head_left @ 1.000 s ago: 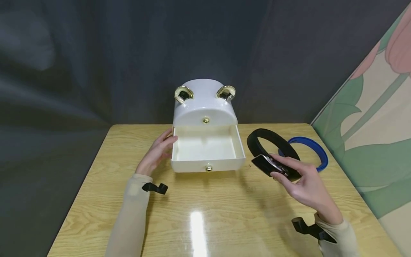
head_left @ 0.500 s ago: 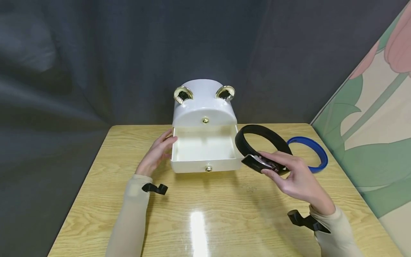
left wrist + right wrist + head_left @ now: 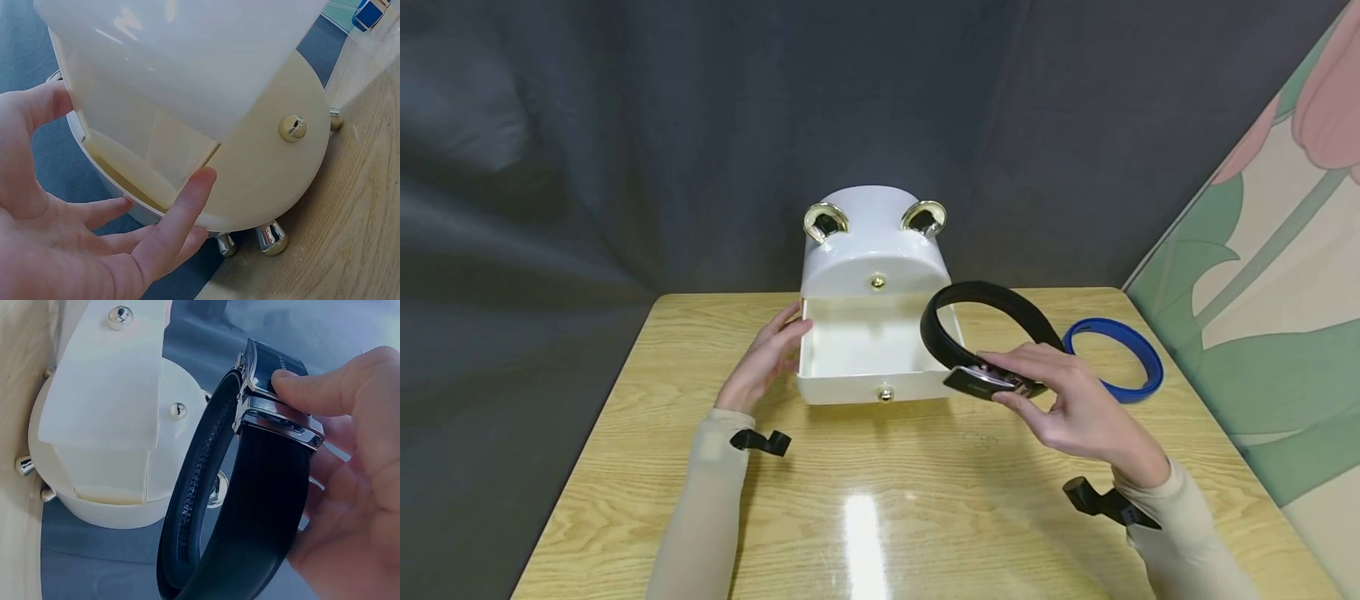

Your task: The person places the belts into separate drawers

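Note:
A white rounded box point(image 3: 872, 250) with gold knobs stands at the table's back, its lower drawer point(image 3: 842, 389) pulled out and bare inside. My left hand point(image 3: 763, 362) lies against the drawer's left side, fingers extended; in the left wrist view the hand point(image 3: 125, 244) touches the box point(image 3: 269, 181) with its fingertips. My right hand point(image 3: 1075, 400) pinches the buckle point(image 3: 988, 377) of a looped black belt point(image 3: 992, 292), held over the drawer's right edge. The right wrist view shows the hand point(image 3: 356, 444) with thumb on the buckle point(image 3: 281, 419) and the belt point(image 3: 262, 506) looping below.
A coiled blue belt point(image 3: 1150, 358) lies on the wooden table point(image 3: 820, 500) to the right. Behind the table hangs a dark curtain point(image 3: 715, 150); a floral cloth point(image 3: 1285, 333) runs along the right side.
My right hand has carried the black belt leftward and slightly up, from beside the box to over the drawer's right edge. The left hand and the open drawer look nearly still.

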{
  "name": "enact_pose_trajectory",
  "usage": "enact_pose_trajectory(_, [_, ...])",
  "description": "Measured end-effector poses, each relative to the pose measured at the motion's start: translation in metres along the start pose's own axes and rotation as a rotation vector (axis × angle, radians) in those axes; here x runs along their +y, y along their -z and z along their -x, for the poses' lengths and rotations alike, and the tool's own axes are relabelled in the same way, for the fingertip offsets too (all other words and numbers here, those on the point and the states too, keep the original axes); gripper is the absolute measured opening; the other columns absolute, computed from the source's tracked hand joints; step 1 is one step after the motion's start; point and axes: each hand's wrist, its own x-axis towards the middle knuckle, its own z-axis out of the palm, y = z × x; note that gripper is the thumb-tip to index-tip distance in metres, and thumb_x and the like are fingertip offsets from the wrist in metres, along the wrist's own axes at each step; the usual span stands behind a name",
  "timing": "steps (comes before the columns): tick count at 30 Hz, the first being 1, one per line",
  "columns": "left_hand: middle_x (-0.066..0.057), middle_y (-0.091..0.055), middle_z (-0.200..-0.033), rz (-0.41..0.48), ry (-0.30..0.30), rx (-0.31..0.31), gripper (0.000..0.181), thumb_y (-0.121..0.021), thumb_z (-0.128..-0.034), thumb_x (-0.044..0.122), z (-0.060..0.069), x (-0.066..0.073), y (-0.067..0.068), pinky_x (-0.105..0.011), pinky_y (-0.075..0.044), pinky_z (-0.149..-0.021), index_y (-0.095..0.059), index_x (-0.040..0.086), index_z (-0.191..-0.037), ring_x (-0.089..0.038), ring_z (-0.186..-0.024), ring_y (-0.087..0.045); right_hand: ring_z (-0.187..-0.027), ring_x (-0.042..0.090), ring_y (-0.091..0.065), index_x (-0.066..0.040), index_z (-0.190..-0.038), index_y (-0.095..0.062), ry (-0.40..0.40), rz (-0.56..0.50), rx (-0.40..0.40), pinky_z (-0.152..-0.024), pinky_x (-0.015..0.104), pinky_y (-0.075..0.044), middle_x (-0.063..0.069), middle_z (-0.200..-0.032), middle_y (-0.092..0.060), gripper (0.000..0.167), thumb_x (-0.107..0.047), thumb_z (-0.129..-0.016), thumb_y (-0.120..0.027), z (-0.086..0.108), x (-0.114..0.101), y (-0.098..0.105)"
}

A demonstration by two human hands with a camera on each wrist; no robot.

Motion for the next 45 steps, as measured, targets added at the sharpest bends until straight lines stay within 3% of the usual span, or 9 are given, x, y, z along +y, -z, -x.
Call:
enact_pose_trajectory(4, [-0.015, -0.039, -0.169, 0.001, -0.001, -0.004, 0.080, -0.056, -0.1078, 0.044, 0.000, -0.001, 0.001, -0.050, -0.046, -0.114, -0.014, 0.025, -0.173, -0.035, -0.154, -0.043, -0.095, 0.010, -0.066, -0.013, -0.135, -0.074, 0.018, 0.009, -0.018, -0.082, 0.020, -0.045, -0.001, -0.115, -0.079, 0.059, 0.006, -0.080, -0.083, -0.007, -0.001, -0.002])
enact_pose_trajectory(10, [-0.016, -0.039, -0.168, 0.010, -0.012, -0.015, 0.079, -0.055, -0.1085, 0.042, 0.002, 0.001, 0.001, -0.044, -0.051, -0.107, -0.013, 0.022, -0.173, -0.036, -0.153, -0.044, -0.094, 0.009, -0.063, -0.013, -0.136, -0.073, 0.061, 0.019, -0.044, -0.084, 0.024, -0.043, -0.004, -0.114, -0.079, 0.058, 0.005, -0.081, -0.083, -0.014, -0.003, -0.005])
enact_pose_trajectory(16, [-0.016, -0.040, -0.168, 0.017, -0.013, -0.016, 0.079, -0.055, -0.1087, 0.042, 0.001, 0.000, 0.001, -0.048, -0.049, -0.109, -0.013, 0.022, -0.173, -0.037, -0.153, -0.044, -0.096, 0.010, -0.064, -0.010, -0.133, -0.074, 0.085, 0.016, -0.063, -0.087, 0.026, -0.044, -0.004, -0.115, -0.079, 0.054, 0.004, -0.082, -0.082, -0.019, -0.004, -0.009])
enact_pose_trajectory(23, [-0.017, -0.039, -0.169, 0.014, -0.014, -0.020, 0.079, -0.054, -0.1089, 0.042, 0.001, -0.002, 0.002, -0.037, -0.055, -0.100, -0.013, 0.022, -0.173, -0.037, -0.154, -0.043, -0.103, 0.013, -0.067, -0.008, -0.134, -0.074, 0.109, -0.004, -0.093, -0.095, 0.030, -0.044, -0.003, -0.117, -0.079, 0.052, 0.004, -0.084, -0.081, -0.025, -0.005, -0.015])
enact_pose_trajectory(28, [-0.015, -0.039, -0.170, 0.008, -0.011, -0.013, 0.080, -0.055, -0.1084, 0.043, 0.002, -0.001, 0.002, -0.041, -0.052, -0.104, -0.013, 0.023, -0.173, -0.036, -0.155, -0.042, -0.106, 0.015, -0.062, -0.009, -0.136, -0.072, 0.111, -0.011, -0.112, -0.099, 0.032, -0.041, -0.003, -0.117, -0.077, 0.051, 0.002, -0.087, -0.079, -0.030, -0.006, -0.019])
enact_pose_trajectory(35, [-0.017, -0.039, -0.169, 0.004, -0.015, -0.017, 0.080, -0.054, -0.1086, 0.042, 0.000, 0.000, 0.000, -0.036, -0.055, -0.099, -0.012, 0.022, -0.173, -0.038, -0.153, -0.044, -0.107, 0.013, -0.066, -0.009, -0.137, -0.071, 0.124, -0.023, -0.140, -0.106, 0.035, -0.041, -0.002, -0.120, -0.077, 0.049, 0.000, -0.090, -0.077, -0.037, -0.008, -0.027])
enact_pose_trajectory(45, [-0.019, -0.042, -0.167, 0.025, -0.004, 0.001, 0.079, -0.054, -0.1081, 0.039, 0.000, 0.000, -0.002, -0.030, -0.057, -0.092, -0.014, 0.022, -0.173, -0.039, -0.151, -0.046, -0.113, 0.015, -0.063, -0.010, -0.139, -0.070, 0.085, -0.067, -0.193, -0.102, 0.038, -0.044, -0.003, -0.123, -0.076, 0.046, -0.005, -0.094, -0.074, -0.048, -0.013, -0.039])
